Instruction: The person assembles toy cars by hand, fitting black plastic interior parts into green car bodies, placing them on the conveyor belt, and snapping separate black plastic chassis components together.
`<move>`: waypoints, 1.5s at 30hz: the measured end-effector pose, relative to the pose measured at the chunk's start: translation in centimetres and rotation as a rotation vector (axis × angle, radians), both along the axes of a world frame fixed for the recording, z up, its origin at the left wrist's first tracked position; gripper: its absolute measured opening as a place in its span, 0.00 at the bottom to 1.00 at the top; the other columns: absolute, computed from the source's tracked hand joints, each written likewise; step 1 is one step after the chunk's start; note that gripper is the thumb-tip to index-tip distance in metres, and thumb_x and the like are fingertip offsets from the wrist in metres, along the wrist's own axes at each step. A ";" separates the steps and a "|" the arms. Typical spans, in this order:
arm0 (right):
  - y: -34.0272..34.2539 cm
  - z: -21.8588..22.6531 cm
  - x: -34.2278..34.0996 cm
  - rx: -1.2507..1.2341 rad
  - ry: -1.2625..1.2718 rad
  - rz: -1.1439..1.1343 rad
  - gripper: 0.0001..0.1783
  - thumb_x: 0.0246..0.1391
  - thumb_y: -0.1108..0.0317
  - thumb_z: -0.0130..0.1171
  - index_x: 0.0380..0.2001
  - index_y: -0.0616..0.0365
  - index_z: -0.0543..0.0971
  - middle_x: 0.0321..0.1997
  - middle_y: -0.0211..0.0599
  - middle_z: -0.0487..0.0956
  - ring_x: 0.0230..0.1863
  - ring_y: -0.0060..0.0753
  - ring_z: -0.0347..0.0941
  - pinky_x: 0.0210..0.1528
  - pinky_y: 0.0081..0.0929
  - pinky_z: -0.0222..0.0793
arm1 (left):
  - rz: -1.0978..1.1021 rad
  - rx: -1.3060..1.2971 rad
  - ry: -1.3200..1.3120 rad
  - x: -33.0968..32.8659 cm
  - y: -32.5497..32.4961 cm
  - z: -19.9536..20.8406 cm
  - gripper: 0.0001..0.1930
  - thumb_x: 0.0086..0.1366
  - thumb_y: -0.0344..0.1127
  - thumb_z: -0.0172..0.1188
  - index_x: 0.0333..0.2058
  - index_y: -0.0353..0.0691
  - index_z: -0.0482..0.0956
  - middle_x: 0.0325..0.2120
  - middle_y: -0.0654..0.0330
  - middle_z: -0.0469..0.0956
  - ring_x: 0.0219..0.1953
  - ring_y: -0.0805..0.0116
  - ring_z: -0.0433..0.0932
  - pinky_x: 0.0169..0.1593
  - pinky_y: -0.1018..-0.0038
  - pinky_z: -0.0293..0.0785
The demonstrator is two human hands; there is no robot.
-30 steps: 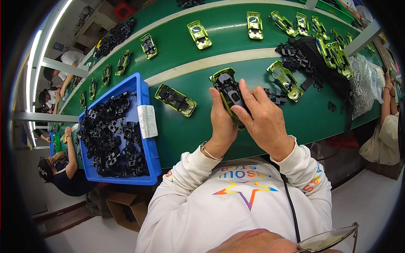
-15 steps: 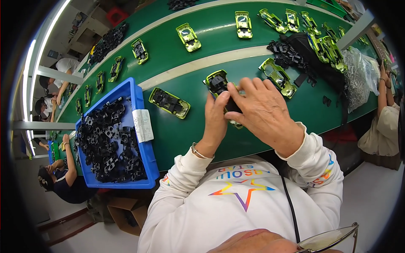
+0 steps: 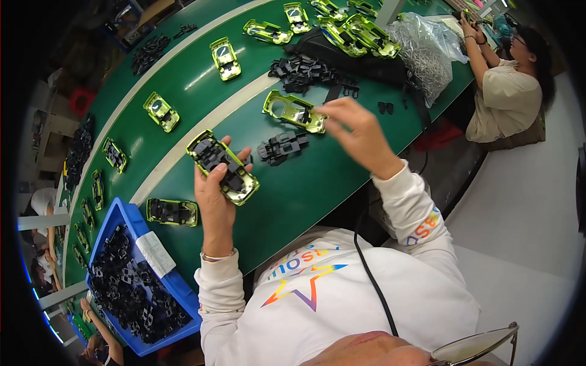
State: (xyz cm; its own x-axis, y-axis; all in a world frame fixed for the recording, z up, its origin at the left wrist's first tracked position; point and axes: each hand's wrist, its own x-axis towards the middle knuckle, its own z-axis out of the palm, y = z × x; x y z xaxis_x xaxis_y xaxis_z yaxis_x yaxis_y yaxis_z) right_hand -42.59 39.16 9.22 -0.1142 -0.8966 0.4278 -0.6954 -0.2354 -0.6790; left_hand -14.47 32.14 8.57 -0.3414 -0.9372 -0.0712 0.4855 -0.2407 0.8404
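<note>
My left hand (image 3: 213, 198) is closed round a lime-green toy car body (image 3: 243, 190) with a black interior part fitted in it, its thumb lying on the black part. Past its fingers, on the green bench, lies a loose black car interior (image 3: 282, 147). Just behind that is another lime-green car body (image 3: 278, 105), its middle hollow. My right hand (image 3: 360, 134) is over the right end of this body, fingers bent and apart; whether they touch it I cannot tell. One more car body with a black interior (image 3: 173, 212) rests left of my left wrist.
A blue bin (image 3: 186, 305) full of black parts stands at the left. Behind a pale strip, several green car bodies (image 3: 226, 59) line the bench. Black parts (image 3: 302, 72), a black bag (image 3: 366, 67) and a plastic bag of screws (image 3: 421, 58) lie far right, near a seated person (image 3: 506, 91).
My view has swung right. The left hand now holds the car body alone, farther left. My right hand has left it and moved right to the hollow body.
</note>
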 end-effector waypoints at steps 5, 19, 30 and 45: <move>-1.7 -3.0 -8.0 0.058 0.147 -0.371 0.10 0.54 0.70 0.62 0.40 0.58 0.80 0.39 0.38 0.79 0.37 0.40 0.78 0.40 0.34 0.73 | -0.068 -0.022 -0.067 -0.3 -0.5 0.3 0.29 0.63 0.27 0.53 0.63 0.34 0.56 0.61 0.46 0.65 0.55 0.41 0.75 0.50 0.56 0.82; -3.5 3.2 6.5 -0.414 0.084 0.193 0.11 0.45 0.79 0.66 0.34 0.57 0.81 0.35 0.36 0.80 0.35 0.38 0.78 0.38 0.30 0.74 | -0.085 0.169 0.132 -0.2 1.5 1.5 0.29 0.77 0.55 0.32 0.57 0.34 0.66 0.48 0.49 0.77 0.47 0.52 0.80 0.45 0.61 0.82; -3.2 4.2 12.8 -0.305 0.381 0.532 0.13 0.43 0.74 0.65 0.36 0.56 0.81 0.37 0.34 0.79 0.41 0.38 0.76 0.42 0.31 0.71 | -0.045 0.118 0.054 3.0 3.2 0.3 0.21 0.66 0.31 0.50 0.57 0.38 0.63 0.48 0.56 0.73 0.48 0.67 0.77 0.48 0.66 0.81; -2.7 2.4 13.5 0.516 -0.987 0.421 0.33 0.54 0.70 0.65 0.60 0.65 0.63 0.49 0.42 0.75 0.46 0.25 0.72 0.45 0.23 0.74 | 0.008 -0.086 -0.133 1.4 3.0 1.5 0.30 0.58 0.27 0.49 0.62 0.35 0.59 0.47 0.54 0.73 0.45 0.67 0.78 0.46 0.70 0.80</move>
State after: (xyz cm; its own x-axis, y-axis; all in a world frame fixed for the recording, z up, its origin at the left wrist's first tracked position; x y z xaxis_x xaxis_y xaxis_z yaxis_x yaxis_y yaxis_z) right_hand -29.14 36.49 11.64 0.1529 -0.9830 -0.1021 0.2475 0.1381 -0.9590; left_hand -13.06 35.09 10.09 -0.3271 -0.9444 -0.0341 0.3704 -0.1613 0.9148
